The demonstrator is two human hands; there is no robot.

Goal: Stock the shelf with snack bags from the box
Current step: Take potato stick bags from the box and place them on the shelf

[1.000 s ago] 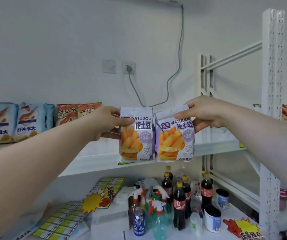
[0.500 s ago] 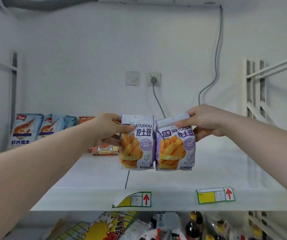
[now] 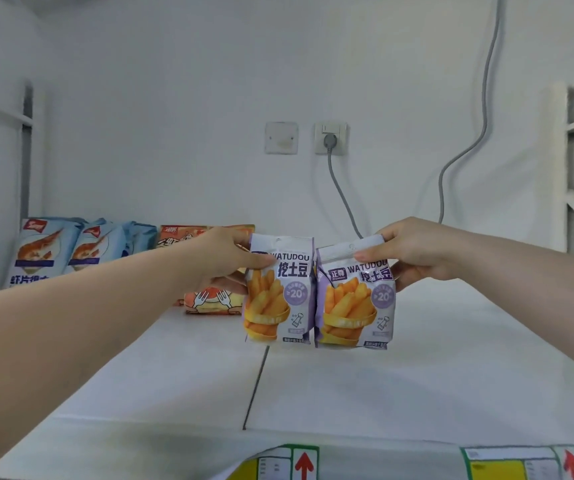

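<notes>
Two purple-and-white Watudou fry snack bags hang side by side over the white shelf [image 3: 417, 382], just above its surface. My left hand [image 3: 225, 258] grips the top left corner of the left snack bag [image 3: 278, 299]. My right hand [image 3: 417, 252] pinches the top right corner of the right snack bag [image 3: 355, 303], which tilts slightly. The two bags touch along their inner edges. The box is out of view.
Blue shrimp-chip bags [image 3: 46, 254] stand at the shelf's back left, with orange snack bags [image 3: 209, 301] beside them, partly behind my left hand. A wall socket [image 3: 330, 138] with a grey cable sits behind. Price labels [image 3: 517, 464] line the shelf's front edge.
The view has risen and closed in on the upper shelf; the lower shelf with bottles has dropped out of sight. Both bags have moved inward over the shelf, still held.
</notes>
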